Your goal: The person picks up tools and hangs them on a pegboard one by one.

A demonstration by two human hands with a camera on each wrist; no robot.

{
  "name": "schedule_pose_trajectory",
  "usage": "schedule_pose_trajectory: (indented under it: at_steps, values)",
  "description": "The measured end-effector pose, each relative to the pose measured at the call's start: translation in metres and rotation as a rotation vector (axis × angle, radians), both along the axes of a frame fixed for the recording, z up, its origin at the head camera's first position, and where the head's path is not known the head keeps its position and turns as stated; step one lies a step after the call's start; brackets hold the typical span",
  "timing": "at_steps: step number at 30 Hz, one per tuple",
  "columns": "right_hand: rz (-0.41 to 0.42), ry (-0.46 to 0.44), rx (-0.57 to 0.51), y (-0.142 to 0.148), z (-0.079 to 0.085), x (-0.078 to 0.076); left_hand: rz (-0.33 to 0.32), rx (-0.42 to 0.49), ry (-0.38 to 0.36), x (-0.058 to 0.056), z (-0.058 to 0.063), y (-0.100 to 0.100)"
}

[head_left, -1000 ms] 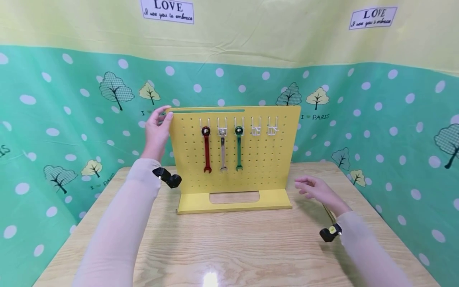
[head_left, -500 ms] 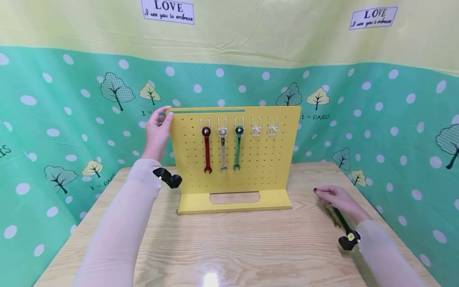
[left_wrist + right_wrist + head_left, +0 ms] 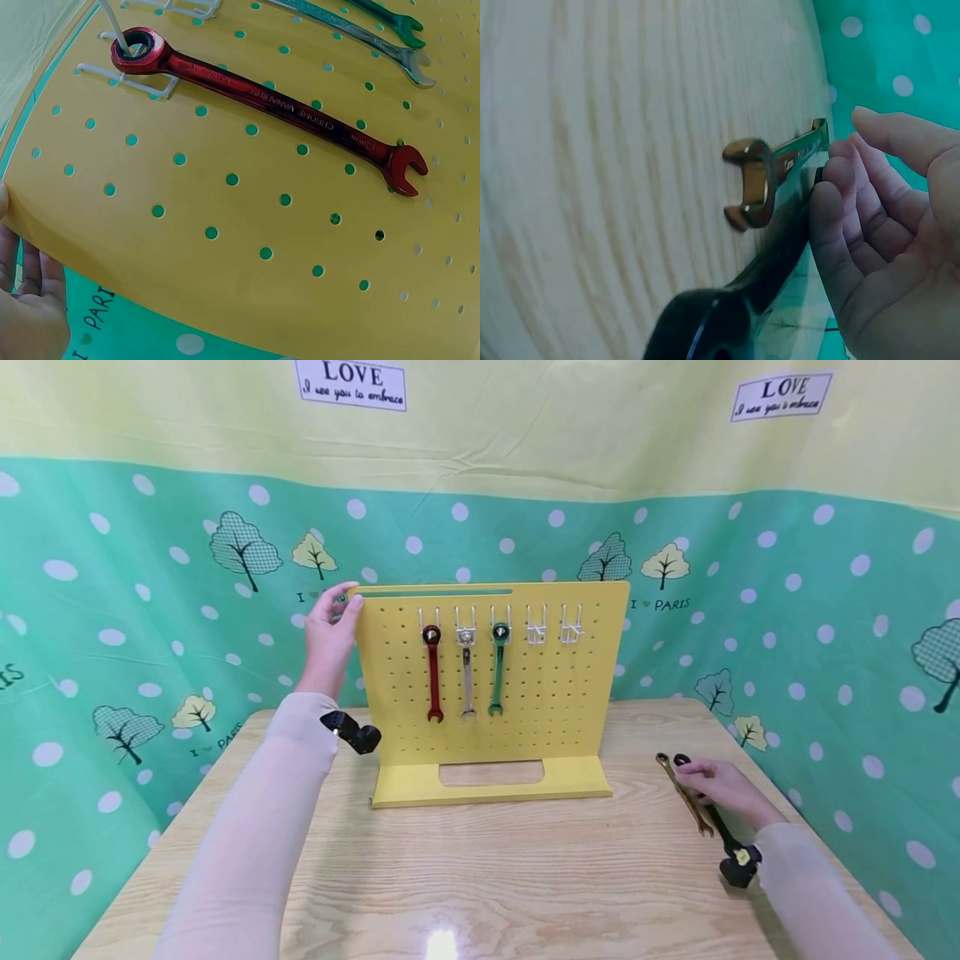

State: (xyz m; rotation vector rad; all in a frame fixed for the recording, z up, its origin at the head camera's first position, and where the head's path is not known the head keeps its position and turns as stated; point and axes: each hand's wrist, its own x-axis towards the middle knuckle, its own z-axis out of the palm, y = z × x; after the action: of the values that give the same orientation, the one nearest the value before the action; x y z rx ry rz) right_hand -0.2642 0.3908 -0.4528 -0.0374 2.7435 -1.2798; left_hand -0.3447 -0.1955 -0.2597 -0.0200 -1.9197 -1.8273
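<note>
My left hand (image 3: 330,631) grips the upper left edge of a yellow pegboard (image 3: 405,735), thumb in front and fingers behind. From its white hooks hang a red wrench (image 3: 262,101), a silver wrench (image 3: 467,681) and a green wrench (image 3: 497,677). At the right, my right hand (image 3: 723,789) reaches over a black wrench (image 3: 720,827), its fingertips right at the shaft. Thumb and fingers stand slightly apart in the right wrist view, where the hand hides part of that wrench. Just left of it lies a gold wrench (image 3: 757,184) on the table.
Two more white hooks (image 3: 572,631) at the board's right side hold no wrench. The board's foot (image 3: 487,793) rests on the wooden table (image 3: 480,877). A patterned green and yellow curtain (image 3: 480,518) surrounds the table at the back and sides.
My right hand has moved right and down toward the table, from beside the board to the black wrench, uncovering the gold wrench. The green wrench has swung slightly left. The left hand keeps its place.
</note>
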Motion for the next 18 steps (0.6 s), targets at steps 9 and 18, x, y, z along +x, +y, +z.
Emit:
schedule_pose_trajectory:
  at_steps: [9,18]
  values:
    - [-0.027,-0.024,0.023,0.0057,-0.006,-0.0031,0.002,0.008,-0.003,-0.001,-0.0006,-0.0005]
    - [-0.064,-0.036,0.088,0.0016,-0.0084,-0.0093,-0.001,0.006,-0.006,-0.0009,-0.0003,-0.0015]
